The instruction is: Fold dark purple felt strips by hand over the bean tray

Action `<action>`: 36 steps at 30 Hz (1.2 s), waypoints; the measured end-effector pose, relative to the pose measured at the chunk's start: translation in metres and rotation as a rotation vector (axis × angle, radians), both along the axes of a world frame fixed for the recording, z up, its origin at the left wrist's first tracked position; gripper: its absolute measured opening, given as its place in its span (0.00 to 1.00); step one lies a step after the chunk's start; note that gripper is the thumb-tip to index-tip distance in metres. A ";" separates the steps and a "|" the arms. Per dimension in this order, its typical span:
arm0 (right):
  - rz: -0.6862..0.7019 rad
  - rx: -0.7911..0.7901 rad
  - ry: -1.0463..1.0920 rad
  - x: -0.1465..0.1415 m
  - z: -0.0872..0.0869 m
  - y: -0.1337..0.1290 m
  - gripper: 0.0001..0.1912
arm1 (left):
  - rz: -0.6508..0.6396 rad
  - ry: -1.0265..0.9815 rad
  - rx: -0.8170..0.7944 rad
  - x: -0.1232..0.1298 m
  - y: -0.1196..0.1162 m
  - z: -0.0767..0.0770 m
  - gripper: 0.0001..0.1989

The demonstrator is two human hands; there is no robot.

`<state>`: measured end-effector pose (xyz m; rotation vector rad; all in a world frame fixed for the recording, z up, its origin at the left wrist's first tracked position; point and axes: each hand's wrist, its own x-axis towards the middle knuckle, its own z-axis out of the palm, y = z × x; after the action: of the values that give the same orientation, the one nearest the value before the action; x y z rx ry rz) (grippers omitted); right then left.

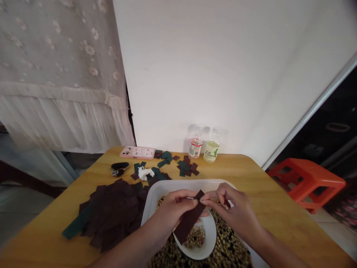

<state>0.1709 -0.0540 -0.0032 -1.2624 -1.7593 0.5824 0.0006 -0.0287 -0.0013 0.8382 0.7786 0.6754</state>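
Observation:
My left hand (177,206) grips a dark brown strip (189,225), thumb on top and fingers beneath it. The strip looks like thin leather or cloth and slants over a white bowl (211,240). At the strip's upper end my right hand (232,203) is closed in a pinch, its fingertips touching the edge; any small piece between them is too small to make out. Small round brassy pieces (195,238) lie in the bowl. Beneath it, a white tray (150,197) holds many more such pieces (234,242).
A heap of dark brown strips (114,212) with a green strip (74,225) lies left on the wooden table (273,208). Small cut squares (188,165), crumpled white tissue (145,173), a black strap (119,167), a phone (137,152) and two bottles (212,149) (195,147) stand behind. An orange stool (312,178) is right.

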 end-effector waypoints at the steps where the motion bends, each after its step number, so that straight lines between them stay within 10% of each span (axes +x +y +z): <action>1: 0.003 0.013 -0.012 0.000 0.000 0.000 0.18 | 0.014 0.011 0.001 0.000 0.000 0.001 0.15; 36: 0.021 0.130 0.018 0.002 -0.005 0.002 0.21 | -0.011 0.017 -0.027 0.000 0.000 0.000 0.14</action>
<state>0.1733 -0.0516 -0.0082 -1.1474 -1.7683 0.4819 0.0006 -0.0291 -0.0012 0.8244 0.7959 0.6478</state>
